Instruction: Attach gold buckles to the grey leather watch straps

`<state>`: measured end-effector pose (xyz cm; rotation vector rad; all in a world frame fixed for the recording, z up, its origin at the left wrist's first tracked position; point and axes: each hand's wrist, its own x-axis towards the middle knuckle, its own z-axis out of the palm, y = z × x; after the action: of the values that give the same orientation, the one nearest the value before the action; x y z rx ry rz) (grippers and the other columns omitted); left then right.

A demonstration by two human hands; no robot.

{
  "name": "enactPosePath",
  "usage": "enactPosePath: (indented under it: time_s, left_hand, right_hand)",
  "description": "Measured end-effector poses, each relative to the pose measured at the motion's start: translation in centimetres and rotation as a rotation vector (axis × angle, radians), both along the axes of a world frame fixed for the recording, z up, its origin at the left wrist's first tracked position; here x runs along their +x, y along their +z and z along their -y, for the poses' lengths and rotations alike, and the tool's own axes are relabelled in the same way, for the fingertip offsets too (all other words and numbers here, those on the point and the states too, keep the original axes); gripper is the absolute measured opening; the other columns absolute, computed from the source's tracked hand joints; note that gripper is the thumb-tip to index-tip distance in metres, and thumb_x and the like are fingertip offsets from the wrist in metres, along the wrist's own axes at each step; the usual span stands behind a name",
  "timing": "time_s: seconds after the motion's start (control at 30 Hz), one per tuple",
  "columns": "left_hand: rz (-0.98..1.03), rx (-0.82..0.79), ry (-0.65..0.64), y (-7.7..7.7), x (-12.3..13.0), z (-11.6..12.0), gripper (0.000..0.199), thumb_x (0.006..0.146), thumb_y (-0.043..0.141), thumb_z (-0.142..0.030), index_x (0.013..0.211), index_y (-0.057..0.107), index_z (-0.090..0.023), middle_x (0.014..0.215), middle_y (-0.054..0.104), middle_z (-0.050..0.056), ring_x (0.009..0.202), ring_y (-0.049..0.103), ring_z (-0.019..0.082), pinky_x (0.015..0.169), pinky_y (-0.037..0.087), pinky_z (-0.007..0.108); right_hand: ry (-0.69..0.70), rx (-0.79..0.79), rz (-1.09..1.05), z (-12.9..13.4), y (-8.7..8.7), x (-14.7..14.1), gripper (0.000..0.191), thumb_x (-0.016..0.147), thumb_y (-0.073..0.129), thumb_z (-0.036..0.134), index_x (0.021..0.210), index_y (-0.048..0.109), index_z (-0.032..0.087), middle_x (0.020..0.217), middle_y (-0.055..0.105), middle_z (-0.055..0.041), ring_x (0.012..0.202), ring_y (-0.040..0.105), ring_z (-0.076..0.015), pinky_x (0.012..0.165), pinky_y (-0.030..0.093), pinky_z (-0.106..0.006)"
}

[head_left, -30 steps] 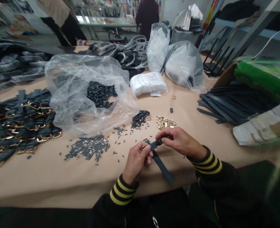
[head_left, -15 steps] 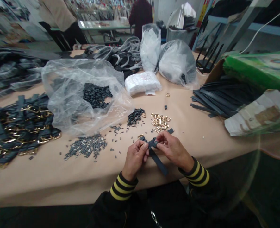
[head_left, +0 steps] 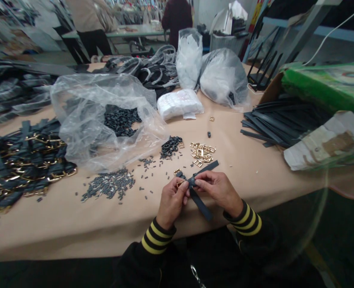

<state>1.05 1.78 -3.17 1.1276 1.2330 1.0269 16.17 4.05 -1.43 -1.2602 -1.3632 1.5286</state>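
Observation:
A dark strap (head_left: 201, 205) with gold buckles at its left end is held above the table's front edge. My left hand (head_left: 171, 200) is closed on the strap beside a gold buckle (head_left: 178, 184). The fingers of my right hand (head_left: 220, 190) pinch the same strap at a small dark loop (head_left: 192, 181). One strap end points up and right, another hangs down toward my lap. Just beyond my hands lie a pile of gold buckles (head_left: 202, 153) and a heap of dark loops (head_left: 170, 147).
Small dark pieces (head_left: 111, 184) lie scattered left of my hands. Finished-looking buckled straps (head_left: 23, 164) heap at far left, near a clear plastic bag (head_left: 83, 120). Dark strips (head_left: 273, 122) and a green box (head_left: 329, 86) sit right. People stand beyond the table.
My right hand has shifted slightly left and down along the strap, showing more of its upper right end. In the background, a person in a light top has moved right.

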Motion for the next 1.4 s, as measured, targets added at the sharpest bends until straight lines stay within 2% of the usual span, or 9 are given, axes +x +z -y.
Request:
enactPosePath:
  time_s: [0.4, 0.53, 0.63, 0.73, 0.83, 0.9, 1.0, 1.1, 1.4]
  left_hand:
    - [-0.152, 0.080, 0.074, -0.8, 0.8, 1.0, 0.035, 0.087, 0.035, -0.044, 0.071, 0.052, -0.017, 0.048, 0.045, -0.006, 0.039, 0.042, 0.007, 0.041, 0.034, 0.019]
    - [-0.160, 0.061, -0.032, -0.5, 0.2, 0.8, 0.028, 0.080, 0.050, -0.043, 0.085, 0.055, -0.015, 0.049, 0.050, -0.006, 0.042, 0.047, 0.009, 0.045, 0.037, 0.020]
    - [-0.073, 0.012, -0.117, -0.2, -0.2, 0.6, 0.026, 0.078, 0.054, -0.039, 0.088, 0.053, -0.015, 0.056, 0.054, -0.004, 0.044, 0.048, 0.008, 0.045, 0.038, 0.020]
    - [-0.037, 0.012, -0.111, 0.0, -0.4, 0.5, 0.021, 0.081, 0.051, -0.036, 0.080, 0.052, -0.015, 0.059, 0.054, -0.004, 0.042, 0.045, 0.006, 0.044, 0.036, 0.018]
    - [-0.071, 0.033, -0.106, 0.1, -0.3, 0.4, 0.021, 0.081, 0.050, -0.035, 0.077, 0.052, -0.015, 0.059, 0.054, -0.003, 0.042, 0.044, 0.005, 0.044, 0.035, 0.018]
    - [-0.084, 0.029, -0.121, 0.2, -0.3, 0.4, 0.022, 0.081, 0.050, -0.036, 0.076, 0.052, -0.015, 0.058, 0.054, -0.003, 0.042, 0.044, 0.006, 0.043, 0.035, 0.018]
    - [-0.116, 0.012, -0.162, 0.1, -0.2, 0.5, 0.023, 0.081, 0.049, -0.037, 0.075, 0.053, -0.015, 0.056, 0.053, -0.003, 0.042, 0.044, 0.006, 0.043, 0.036, 0.018]
    - [-0.170, 0.018, -0.209, 0.0, -0.1, 0.7, 0.023, 0.082, 0.048, -0.037, 0.075, 0.054, -0.016, 0.055, 0.052, -0.003, 0.043, 0.044, 0.007, 0.044, 0.035, 0.019]
    - [-0.276, 0.081, -0.307, 0.6, 0.0, 0.2, 0.020, 0.080, 0.049, -0.034, 0.072, 0.055, -0.017, 0.057, 0.054, -0.001, 0.051, 0.046, 0.011, 0.050, 0.037, 0.021]
  right_hand:
    - [0.205, 0.239, 0.346, 0.2, 0.7, -1.0, 0.007, 0.077, 0.054, 0.020, 0.075, 0.059, 0.015, 0.064, 0.060, 0.0004, 0.058, 0.054, -0.0103, 0.056, 0.040, -0.021]
    - [0.165, 0.300, 0.431, 0.2, 0.5, -1.2, 0.005, 0.075, 0.056, 0.018, 0.074, 0.060, 0.015, 0.061, 0.057, 0.0015, 0.056, 0.051, -0.0096, 0.054, 0.038, -0.020]
    - [0.199, 0.330, 0.402, 0.1, 0.8, -0.8, 0.009, 0.079, 0.053, 0.018, 0.077, 0.061, 0.015, 0.064, 0.060, 0.0006, 0.059, 0.054, -0.0103, 0.057, 0.040, -0.021]
    - [0.239, 0.441, 0.392, -0.2, 1.9, 0.3, 0.015, 0.082, 0.049, 0.016, 0.087, 0.063, 0.015, 0.077, 0.065, -0.0031, 0.069, 0.058, -0.0123, 0.065, 0.044, -0.023]
    - [0.166, 0.658, 0.518, -0.8, 3.1, 2.1, 0.019, 0.082, 0.051, 0.018, 0.099, 0.060, 0.016, 0.097, 0.064, -0.0082, 0.090, 0.057, -0.0181, 0.080, 0.042, -0.031]
    - [0.215, 0.739, 0.664, -1.2, 3.6, 3.3, 0.021, 0.078, 0.057, 0.022, 0.099, 0.060, 0.017, 0.100, 0.063, -0.0099, 0.096, 0.054, -0.0223, 0.085, 0.038, -0.037]
    - [0.449, 0.618, 0.838, -1.6, 3.8, 4.4, 0.015, 0.077, 0.059, 0.027, 0.088, 0.063, 0.017, 0.081, 0.065, -0.0083, 0.077, 0.057, -0.0210, 0.072, 0.040, -0.033]
    - [0.640, 0.439, 0.830, -1.7, 3.9, 4.4, 0.012, 0.080, 0.053, 0.024, 0.078, 0.063, 0.016, 0.063, 0.061, -0.0039, 0.056, 0.053, -0.0138, 0.054, 0.035, -0.024]
    - [0.773, 0.198, 0.441, -1.5, 2.9, 3.6, 0.016, 0.082, 0.042, 0.011, 0.075, 0.056, 0.013, 0.063, 0.061, -0.0008, 0.050, 0.054, -0.0081, 0.051, 0.039, -0.019]
